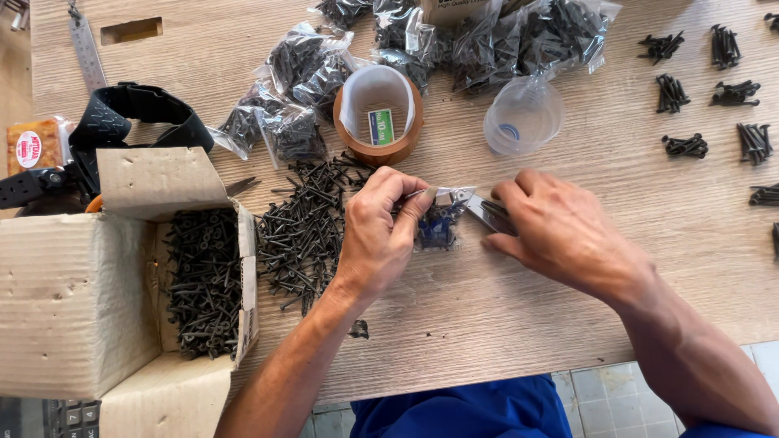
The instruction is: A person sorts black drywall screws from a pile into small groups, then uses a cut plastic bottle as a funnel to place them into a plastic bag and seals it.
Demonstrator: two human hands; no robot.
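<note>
Near the table's [519, 300] middle, the left hand [377, 239] pinched a small bag of screws [436, 229]. The right hand [560, 235] gripped a stapler [485, 212] at its top; a slip could spill screws.

Wooden table [519, 324] bearing an open cardboard box [81, 300] of black screws, a tape roll [379, 122], a clear plastic cup [523, 115], and filled bags [292, 89].
</note>
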